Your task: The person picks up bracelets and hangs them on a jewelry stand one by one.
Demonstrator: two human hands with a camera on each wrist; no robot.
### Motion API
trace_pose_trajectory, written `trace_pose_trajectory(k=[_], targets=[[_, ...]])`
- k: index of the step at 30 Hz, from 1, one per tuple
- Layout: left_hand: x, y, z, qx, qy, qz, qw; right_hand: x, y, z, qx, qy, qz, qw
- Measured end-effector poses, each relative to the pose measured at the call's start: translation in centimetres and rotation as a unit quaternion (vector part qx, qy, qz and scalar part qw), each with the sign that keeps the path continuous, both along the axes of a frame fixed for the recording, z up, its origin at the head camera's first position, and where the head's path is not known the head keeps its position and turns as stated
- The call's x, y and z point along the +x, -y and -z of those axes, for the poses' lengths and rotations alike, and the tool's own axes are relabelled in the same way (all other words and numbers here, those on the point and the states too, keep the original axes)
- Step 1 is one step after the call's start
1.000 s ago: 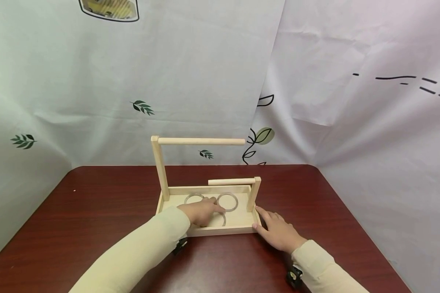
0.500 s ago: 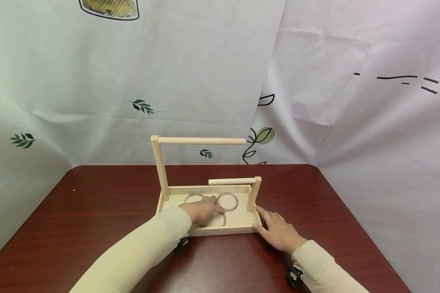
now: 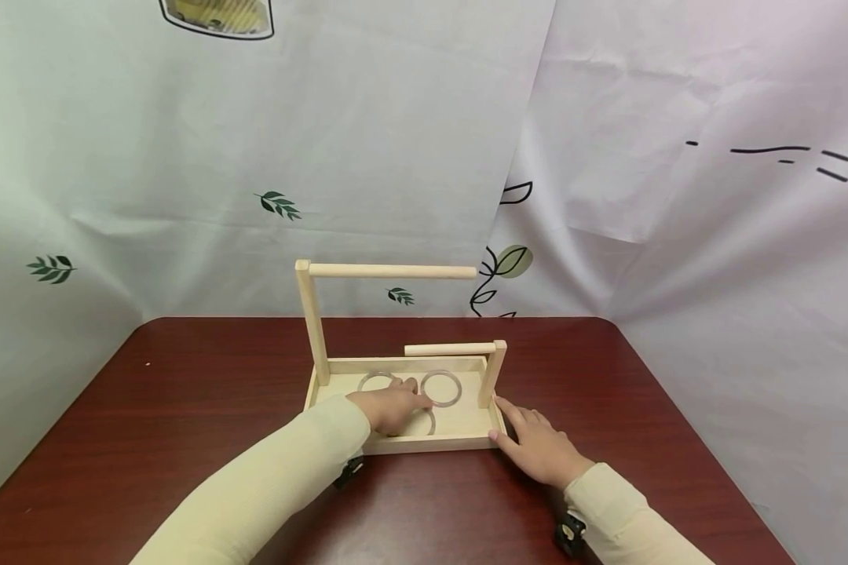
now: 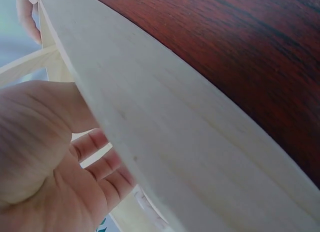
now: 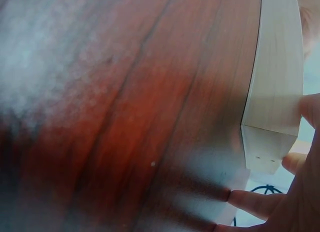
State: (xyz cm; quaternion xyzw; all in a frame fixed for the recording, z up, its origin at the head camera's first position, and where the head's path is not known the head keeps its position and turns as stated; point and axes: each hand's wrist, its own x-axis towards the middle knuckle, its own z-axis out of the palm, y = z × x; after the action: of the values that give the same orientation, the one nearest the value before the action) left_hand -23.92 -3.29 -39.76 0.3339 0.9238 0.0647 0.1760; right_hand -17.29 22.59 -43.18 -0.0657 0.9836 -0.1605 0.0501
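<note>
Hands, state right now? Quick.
Left hand: in the tray, most fingertips hidden; can't tell open, closed or holding.
Right hand: open, thumb and a finger against the tray's right end.

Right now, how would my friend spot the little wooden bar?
On the red-brown table sits a pale wooden tray. From the post at its right end, by the right hand, a bar points left. It's shorter and lower than the other bar.

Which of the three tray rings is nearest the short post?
The back-right ring in the head view. The back-left ring and front ring lie farther left, both partly hidden by the left hand.
</note>
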Motion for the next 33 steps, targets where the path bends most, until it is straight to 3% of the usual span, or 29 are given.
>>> trace_pose_trajectory(k=[9,16,23,33], targets=[[0.0,0.6,-0.5,0.032,0.018,-0.020,0.9991,0.1,0.0,-0.1,-0.002,-0.003,0.000,1.000],[-0.3,1.5,-0.1,0.085,0.032,-0.037,0.9952,0.2,0.1,-0.2,-0.003,-0.002,0.000,1.000],[-0.6,2.4,-0.1,0.134,0.010,-0.031,0.9905,0.2,0.0,-0.2,0.002,0.000,0.000,1.000],[-0.9,4.4,-0.6,0.218,0.030,-0.084,0.9718,0.1,0.2,-0.4,0.007,-0.004,-0.002,1.000]])
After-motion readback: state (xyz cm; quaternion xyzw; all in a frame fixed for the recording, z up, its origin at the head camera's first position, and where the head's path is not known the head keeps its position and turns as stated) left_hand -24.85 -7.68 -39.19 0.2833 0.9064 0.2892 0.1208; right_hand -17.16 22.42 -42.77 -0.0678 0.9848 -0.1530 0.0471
